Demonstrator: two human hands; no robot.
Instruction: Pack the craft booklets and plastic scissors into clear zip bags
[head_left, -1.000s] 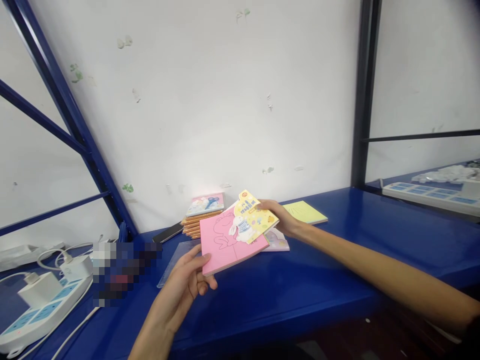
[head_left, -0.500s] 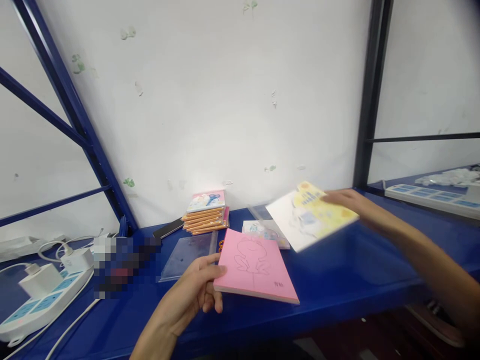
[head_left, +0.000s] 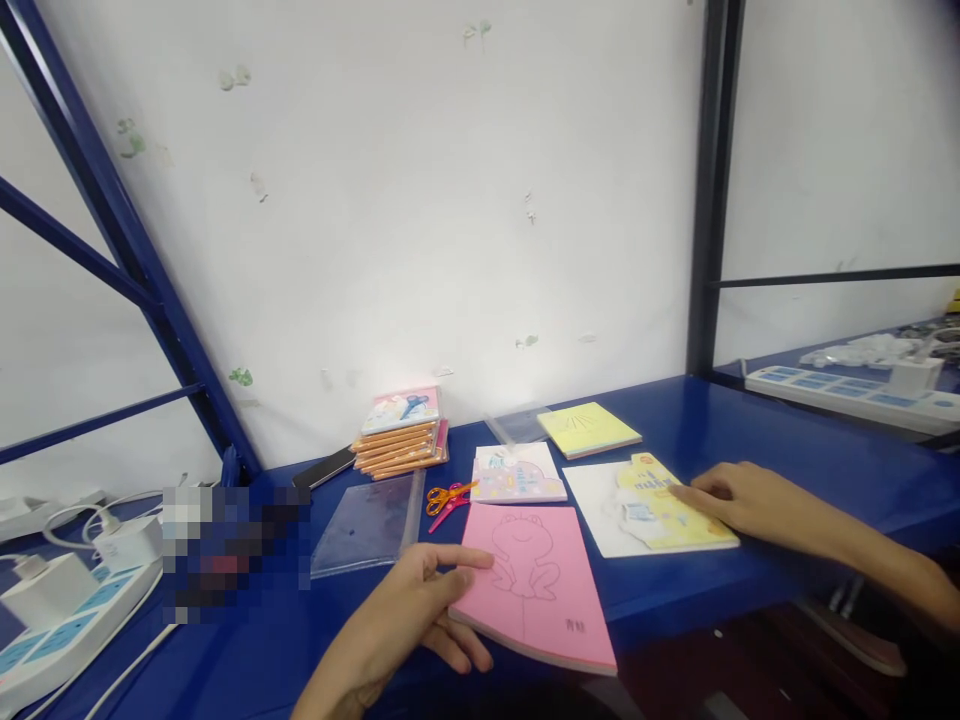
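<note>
Looking down at the blue steel bench (head_left: 795, 440) here, and both hands are on stuff. The left hand (head_left: 397, 620) is at the near-left corner of a pink craft pad (head_left: 536, 590) with a frog outline on it. Its index finger (head_left: 465, 556) lies across the cover, and the other fingers curl around near the corner. Can't really tell if that's a light pinch or just resting, but it's no wide-open grab. The pad's long axis runs from the far side toward the person, slanting a bit right at the near end, and the whole pad sits right of that hand, so left is clearly the closer one.

The right hand (head_left: 731, 505) is flat and open on a yellow-and-white booklet (head_left: 645, 510), fingertips on the yellow part, no grip on it. That booklet lies more side to side, just right of the pad.

Around them: orange-and-pink scissors (head_left: 448, 505), a clear plastic sleeve (head_left: 365, 525), a pastel booklet (head_left: 517, 475), a yellow-green pad (head_left: 589, 430), and a stack of orange-edged books (head_left: 400, 450) against the wall.
</note>
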